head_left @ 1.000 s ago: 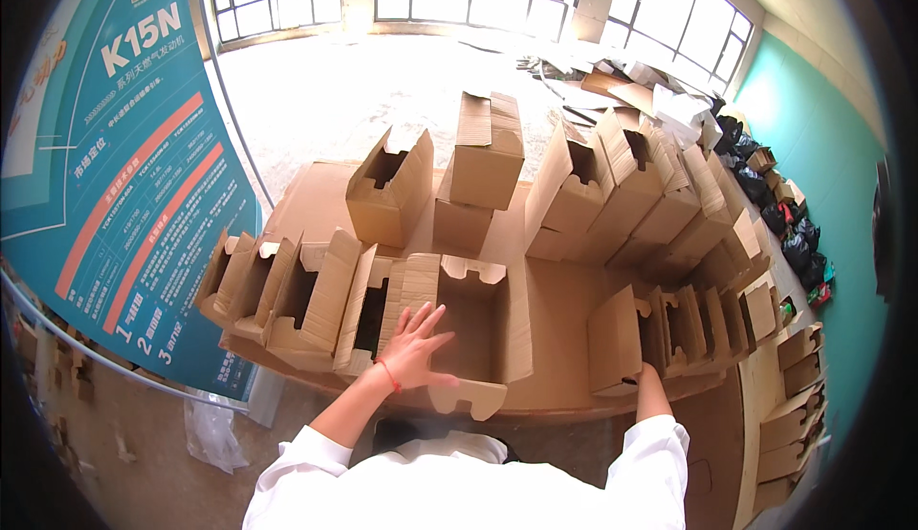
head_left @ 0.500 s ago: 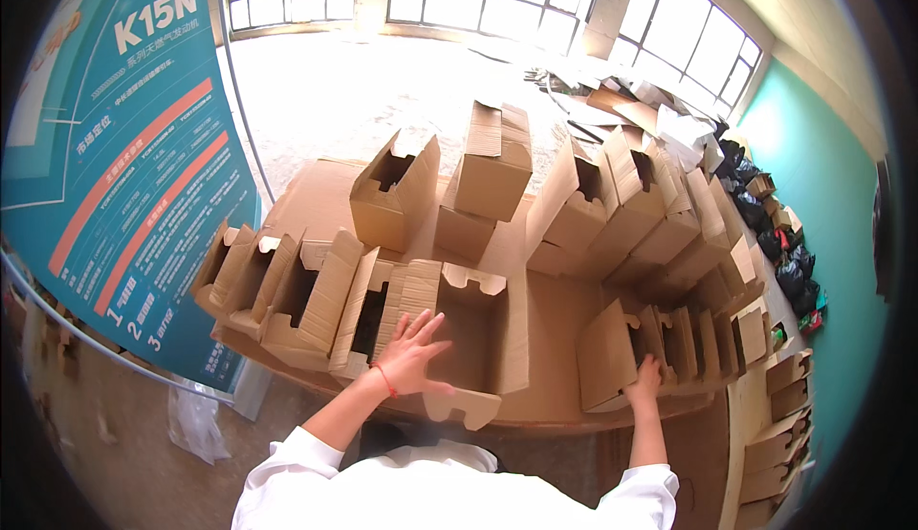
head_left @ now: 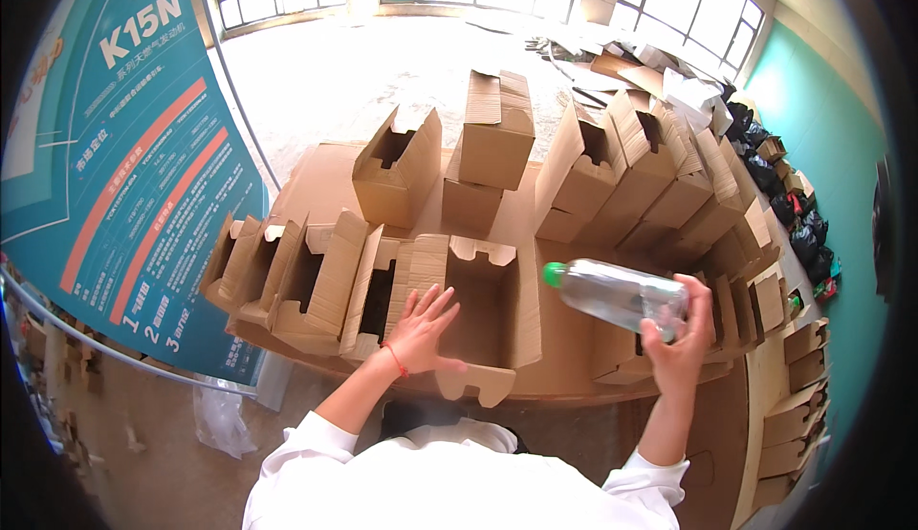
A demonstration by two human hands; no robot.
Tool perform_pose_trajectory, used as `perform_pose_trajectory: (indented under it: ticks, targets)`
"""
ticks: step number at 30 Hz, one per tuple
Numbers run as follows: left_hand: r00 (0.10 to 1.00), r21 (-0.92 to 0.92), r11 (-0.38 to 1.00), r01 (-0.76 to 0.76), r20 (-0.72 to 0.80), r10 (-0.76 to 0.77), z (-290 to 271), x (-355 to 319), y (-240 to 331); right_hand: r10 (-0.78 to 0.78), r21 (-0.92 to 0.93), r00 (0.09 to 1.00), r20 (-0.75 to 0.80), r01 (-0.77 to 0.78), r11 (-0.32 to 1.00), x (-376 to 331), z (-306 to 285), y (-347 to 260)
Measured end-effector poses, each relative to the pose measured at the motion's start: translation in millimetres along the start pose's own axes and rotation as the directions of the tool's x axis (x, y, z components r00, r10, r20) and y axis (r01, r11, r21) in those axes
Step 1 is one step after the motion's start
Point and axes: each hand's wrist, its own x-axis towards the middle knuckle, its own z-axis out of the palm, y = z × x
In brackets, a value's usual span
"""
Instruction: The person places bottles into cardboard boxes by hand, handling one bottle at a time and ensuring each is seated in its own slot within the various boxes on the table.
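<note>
Teal banner [head_left: 124, 148] left; left hand [head_left: 421, 331] flat on carton [head_left: 478, 315]; right hand [head_left: 681, 339] grips bottle [head_left: 612, 293].

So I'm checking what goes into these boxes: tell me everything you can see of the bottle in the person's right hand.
The bottle is clear plastic with a green cap and looks nearly empty, though glare makes that hard to judge. It lies almost on its side in the air, cap pointing left and slightly up. The right hand grips its base end; nothing else touches it. It hangs above the cardboard-covered table, just right of the open box on which the left hand rests.
</note>
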Motion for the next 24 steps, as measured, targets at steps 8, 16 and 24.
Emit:
perform_pose_trajectory:
  ticks: [8,16,24]
  targets:
    - [0.999,-0.069,0.998,0.005,-0.050,-0.009,3.4,0.9,-0.1,-0.293,-0.192,0.795,0.531,0.450,0.872,-24.2,136.3,20.9]
    - [0.999,-0.060,0.998,0.002,-0.034,-0.004,2.8,0.2,0.1,-0.227,-0.457,0.546,0.806,0.819,0.347,-74.4,210.8,68.4]
    - [1.000,-0.057,0.998,-0.022,0.005,0.023,-2.1,-0.4,2.3,0.082,-0.280,0.304,0.949,0.692,0.665,-61.9,176.8,63.8]
